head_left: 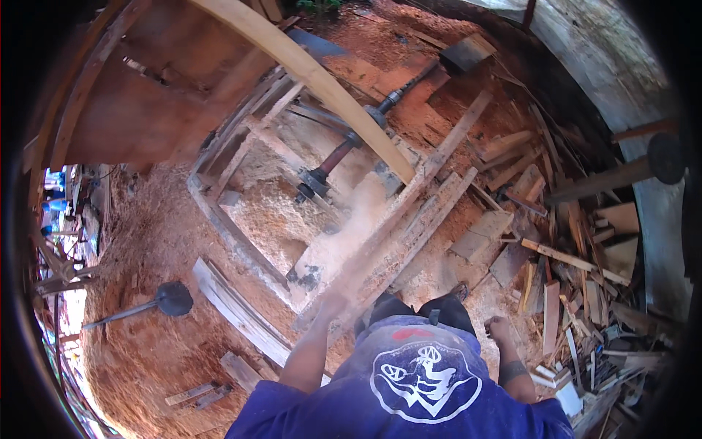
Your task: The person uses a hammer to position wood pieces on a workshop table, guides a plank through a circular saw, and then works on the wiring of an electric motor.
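Note:
My left hand (333,304) is low over the near end of a dusty wooden beam (395,225), part of a timber frame. Pale dust blurs its fingers, so I cannot tell their grip. At my right side, my right hand (499,329) hangs away from the frame, fingers curled in, with nothing visible in them. Inside the frame runs a metal shaft (338,156) with dark fittings. A long, pale, curved plank (314,73) slants across above it, one end near the beam. Fine sawdust (351,227) hangs and lies below that end.
Offcuts and boards (552,314) are heaped on the right. Left of me lie a weathered grey plank (238,311) and a round dark head on a rod (174,298). A large brown panel (164,88) stands at upper left. Reddish sawdust (139,344) covers the ground.

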`<action>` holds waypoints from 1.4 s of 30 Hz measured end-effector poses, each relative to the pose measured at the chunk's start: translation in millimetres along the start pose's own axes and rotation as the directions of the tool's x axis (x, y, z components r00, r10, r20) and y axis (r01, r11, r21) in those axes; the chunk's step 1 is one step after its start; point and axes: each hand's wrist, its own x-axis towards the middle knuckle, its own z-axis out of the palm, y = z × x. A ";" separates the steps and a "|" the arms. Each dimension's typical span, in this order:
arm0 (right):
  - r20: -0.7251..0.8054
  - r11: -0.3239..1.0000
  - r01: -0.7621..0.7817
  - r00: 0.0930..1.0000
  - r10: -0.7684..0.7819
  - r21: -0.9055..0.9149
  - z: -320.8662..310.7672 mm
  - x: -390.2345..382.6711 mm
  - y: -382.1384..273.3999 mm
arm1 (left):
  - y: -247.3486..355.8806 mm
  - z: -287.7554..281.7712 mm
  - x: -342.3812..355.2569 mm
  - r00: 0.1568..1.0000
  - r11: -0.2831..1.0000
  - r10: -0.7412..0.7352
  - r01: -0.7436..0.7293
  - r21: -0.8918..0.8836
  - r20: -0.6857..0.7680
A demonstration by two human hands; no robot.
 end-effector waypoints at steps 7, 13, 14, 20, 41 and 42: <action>-0.011 0.991 0.064 0.998 -0.066 -0.115 -16.7 -8.6 1.8 | 90.3 4.5 22.3 0.986 0.983 -0.166 0.167 -0.081 0.011; -0.074 0.993 -0.066 0.996 0.058 -0.102 -38.0 4.1 47.9 | 113.8 16.4 45.0 0.970 0.963 -0.220 0.233 0.137 -0.101; -0.059 0.993 -0.061 0.997 0.056 -0.102 -38.9 10.1 52.4 | 118.7 14.7 50.8 0.967 0.960 -0.228 0.243 0.142 -0.113; 0.147 0.941 0.217 0.972 -0.184 -0.260 -74.6 83.3 71.4 | 260.8 28.3 110.2 0.958 0.966 -0.111 0.166 0.198 -0.264; -0.164 0.772 0.105 0.951 -0.263 -0.627 -48.2 594.8 -3.2 | 314.1 73.7 396.1 0.687 0.931 -0.275 0.364 -0.009 -0.672; -0.122 0.760 0.133 0.955 -0.270 -0.636 -29.3 593.3 -20.5 | 305.9 39.0 388.3 0.637 0.961 -0.159 0.275 0.030 -0.754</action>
